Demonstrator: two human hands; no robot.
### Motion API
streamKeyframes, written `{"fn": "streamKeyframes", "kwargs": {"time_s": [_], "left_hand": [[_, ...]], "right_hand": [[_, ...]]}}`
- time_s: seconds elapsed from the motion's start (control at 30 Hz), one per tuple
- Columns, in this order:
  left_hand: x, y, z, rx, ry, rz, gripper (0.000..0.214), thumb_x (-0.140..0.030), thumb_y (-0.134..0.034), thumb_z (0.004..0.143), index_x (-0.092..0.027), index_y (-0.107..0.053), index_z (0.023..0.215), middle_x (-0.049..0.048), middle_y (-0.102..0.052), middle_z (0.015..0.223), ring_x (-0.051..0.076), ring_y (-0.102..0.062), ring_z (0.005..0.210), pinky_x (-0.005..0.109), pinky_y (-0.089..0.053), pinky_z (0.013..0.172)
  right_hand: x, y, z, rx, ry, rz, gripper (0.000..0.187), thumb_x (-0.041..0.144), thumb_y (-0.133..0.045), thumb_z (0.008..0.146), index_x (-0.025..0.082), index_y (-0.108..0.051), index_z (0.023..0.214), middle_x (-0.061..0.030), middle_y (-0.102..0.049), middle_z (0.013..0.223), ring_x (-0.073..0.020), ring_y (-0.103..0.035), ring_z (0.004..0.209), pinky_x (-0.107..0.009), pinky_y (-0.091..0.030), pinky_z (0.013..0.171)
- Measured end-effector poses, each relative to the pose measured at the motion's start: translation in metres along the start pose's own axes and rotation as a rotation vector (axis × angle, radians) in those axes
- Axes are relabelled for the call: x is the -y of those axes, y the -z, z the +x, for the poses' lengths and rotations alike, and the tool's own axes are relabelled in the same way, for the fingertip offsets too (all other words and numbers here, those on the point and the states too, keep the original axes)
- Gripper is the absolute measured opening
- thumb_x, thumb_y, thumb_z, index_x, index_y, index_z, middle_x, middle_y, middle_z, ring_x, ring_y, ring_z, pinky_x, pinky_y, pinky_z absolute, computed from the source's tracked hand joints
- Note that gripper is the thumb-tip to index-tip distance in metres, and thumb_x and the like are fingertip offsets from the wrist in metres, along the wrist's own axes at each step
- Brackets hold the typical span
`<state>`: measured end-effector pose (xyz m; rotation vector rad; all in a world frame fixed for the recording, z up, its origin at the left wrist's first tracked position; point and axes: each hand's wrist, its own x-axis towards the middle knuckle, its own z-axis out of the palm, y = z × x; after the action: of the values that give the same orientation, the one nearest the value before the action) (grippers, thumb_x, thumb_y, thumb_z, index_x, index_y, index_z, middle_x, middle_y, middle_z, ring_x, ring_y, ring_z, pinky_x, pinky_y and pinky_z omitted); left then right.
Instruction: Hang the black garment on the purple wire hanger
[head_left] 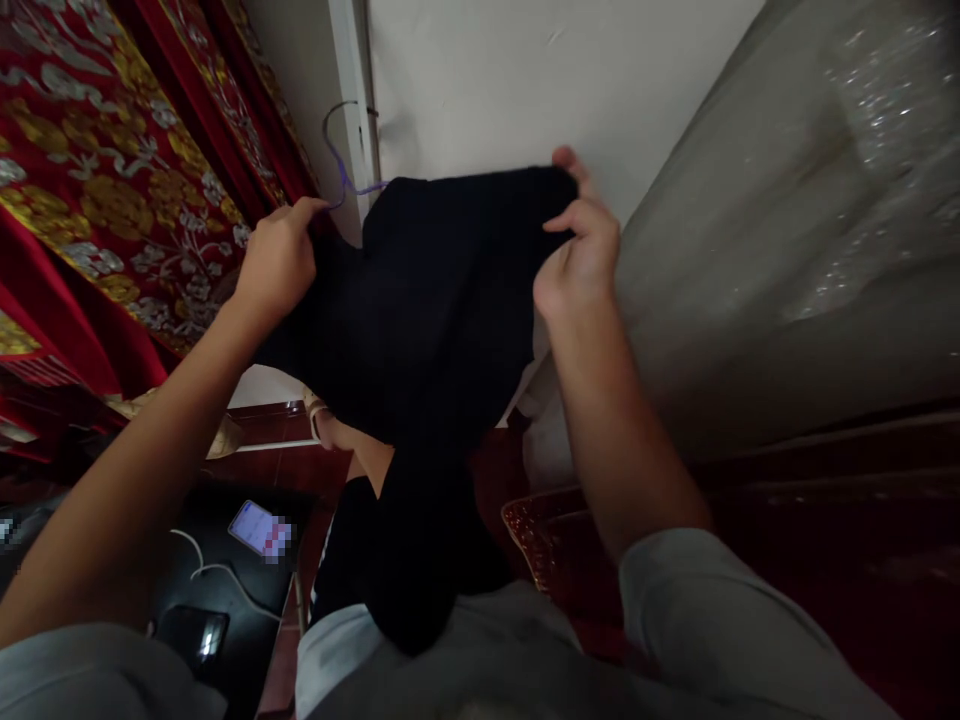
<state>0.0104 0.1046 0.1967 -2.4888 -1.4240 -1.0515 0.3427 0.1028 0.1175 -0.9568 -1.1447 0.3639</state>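
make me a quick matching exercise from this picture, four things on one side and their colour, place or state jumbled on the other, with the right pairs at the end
Things
1. garment
2. hanger
3. lit phone
4. patterned cloth

Descriptions
A. lying on a black surface
B. red, with gold and silver flowers
C. dark, spread between the left hand and right hand
D. purple, thin, beside the left hand

Pairs: 1-C, 2-D, 3-A, 4-B

Head camera looks forward, down at both hands (pixel 279 248) (pixel 585 250).
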Motion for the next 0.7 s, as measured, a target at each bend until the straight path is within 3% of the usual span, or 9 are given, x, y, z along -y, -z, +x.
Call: {"fn": "streamKeyframes", "kwargs": {"time_s": [0.07,0.13,0.27,0.3,0.37,0.43,0.53,0.6,0.7], "left_hand": [[0.011,0.003,-0.002,-0.013,0.042,0.036,0.014,-0.009,-0.059,0.096,-0.017,-0.057,0.106,0.0036,-0.067,0.102,0.023,-0.06,0.111,0.043,-0.041,0.111],[0.025,0.006,-0.006,-0.048,0.089,0.016,0.016,-0.011,-0.065,0.092,-0.021,-0.053,0.091,0.0002,-0.061,0.086,0.02,-0.06,0.103,0.041,-0.042,0.105],[0.042,0.004,-0.019,-0.162,0.145,-0.081,0.026,-0.014,-0.07,0.088,-0.02,-0.047,0.079,-0.0041,-0.053,0.075,0.013,-0.057,0.091,0.037,-0.046,0.091],[0.04,0.002,-0.023,-0.175,0.146,-0.141,0.025,-0.017,-0.071,0.088,-0.019,-0.048,0.079,-0.0042,-0.057,0.077,0.013,-0.058,0.091,0.037,-0.048,0.088],[0.027,-0.005,-0.03,-0.169,0.115,-0.317,0.025,-0.024,-0.07,0.089,-0.018,-0.049,0.077,-0.0023,-0.065,0.08,0.014,-0.064,0.092,0.036,-0.051,0.084],[0.003,-0.015,-0.039,-0.15,0.041,-0.523,0.028,-0.03,-0.071,0.086,-0.019,-0.049,0.073,0.0002,-0.069,0.081,0.017,-0.07,0.092,0.037,-0.055,0.084],[-0.045,-0.031,-0.054,-0.085,-0.036,-0.766,0.031,-0.034,-0.076,0.081,-0.021,-0.05,0.071,0.0022,-0.071,0.081,0.022,-0.075,0.095,0.041,-0.059,0.087],[-0.077,-0.041,-0.065,-0.029,-0.013,-0.866,0.035,-0.037,-0.078,0.083,-0.022,-0.048,0.073,0.004,-0.072,0.084,0.026,-0.075,0.103,0.042,-0.06,0.089],[-0.101,-0.049,-0.078,0.009,0.022,-0.98,0.036,-0.041,-0.081,0.082,-0.022,-0.05,0.08,0.0068,-0.075,0.098,0.027,-0.073,0.114,0.04,-0.061,0.093]], "right_hand": [[0.037,-0.005,-0.008,0.112,0.059,-0.026,0.051,0.037,-0.06,0.087,0.034,-0.061,0.138,-0.0047,-0.071,0.126,-0.0319,-0.062,0.129,-0.054,-0.053,0.107],[0.068,-0.003,-0.026,0.277,0.105,0.043,0.037,0.042,-0.061,0.084,0.032,-0.07,0.119,-0.0054,-0.074,0.115,-0.0328,-0.067,0.12,-0.055,-0.056,0.102],[0.08,0.005,-0.062,0.829,0.078,0.374,0.027,0.042,-0.058,0.08,0.025,-0.075,0.093,-0.0035,-0.073,0.073,-0.0254,-0.073,0.07,-0.048,-0.062,0.075],[0.072,0.003,-0.068,0.843,0.091,0.324,0.025,0.038,-0.058,0.081,0.024,-0.075,0.093,-0.0025,-0.071,0.067,-0.0233,-0.07,0.063,-0.047,-0.062,0.073],[0.051,-0.006,-0.077,0.691,0.194,0.077,0.026,0.029,-0.056,0.084,0.024,-0.076,0.1,-0.0035,-0.073,0.072,-0.0228,-0.07,0.068,-0.047,-0.061,0.08],[0.029,-0.022,-0.087,0.558,0.311,-0.19,0.043,0.025,-0.059,0.083,0.024,-0.07,0.125,-0.009,-0.076,0.108,-0.0274,-0.073,0.101,-0.05,-0.058,0.098],[0.001,-0.049,-0.102,0.583,0.424,-0.393,0.089,0.03,-0.069,0.078,0.025,-0.035,0.16,-0.0126,-0.042,0.163,-0.0352,-0.039,0.152,-0.06,-0.037,0.124],[-0.013,-0.062,-0.111,0.579,0.495,-0.401,0.097,0.037,-0.072,0.079,0.027,-0.026,0.163,-0.0105,-0.031,0.169,-0.0369,-0.026,0.158,-0.061,-0.025,0.129],[-0.027,-0.061,-0.116,0.552,0.564,-0.34,0.088,0.038,-0.071,0.076,0.029,-0.036,0.157,-0.0113,-0.049,0.152,-0.0368,-0.045,0.143,-0.059,-0.035,0.123]]}}
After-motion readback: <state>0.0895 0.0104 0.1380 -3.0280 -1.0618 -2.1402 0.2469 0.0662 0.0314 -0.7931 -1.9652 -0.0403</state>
